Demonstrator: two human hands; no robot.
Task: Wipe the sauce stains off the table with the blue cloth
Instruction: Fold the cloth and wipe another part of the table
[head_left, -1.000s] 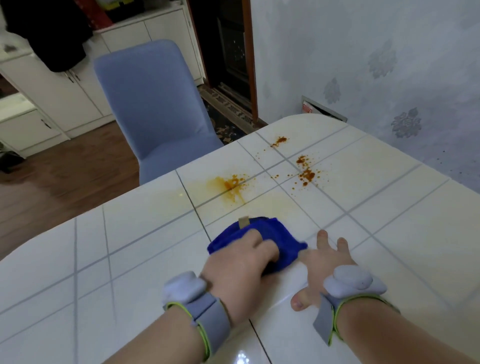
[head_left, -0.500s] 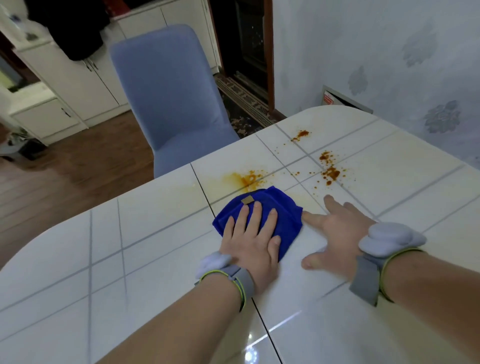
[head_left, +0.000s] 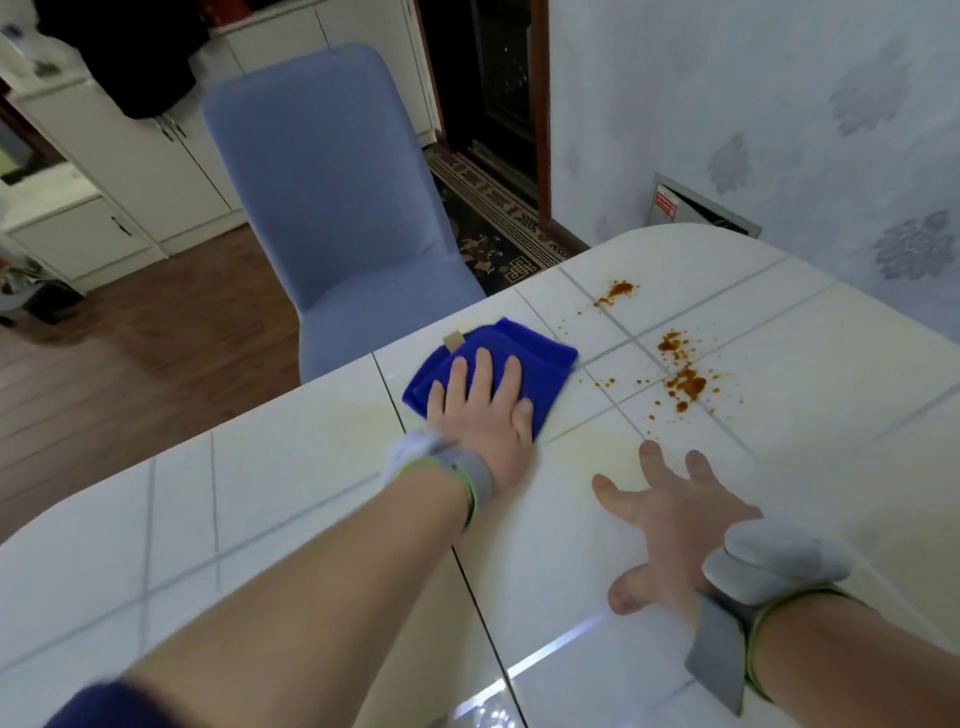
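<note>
The blue cloth (head_left: 491, 364) lies flat near the far edge of the white tiled table (head_left: 311, 467), just in front of the blue chair (head_left: 332, 197). The left hand (head_left: 483, 410) presses down on it with fingers straight and slightly spread, holding nothing in a curl. To the right of the cloth, orange sauce stains (head_left: 680, 374) speckle the tiles, with a smaller splash (head_left: 615, 291) farther off. The right hand (head_left: 670, 514) rests flat on the table, nearer and to the right, fingers spread wide, well apart from the cloth. Both wrists wear grey bands.
</note>
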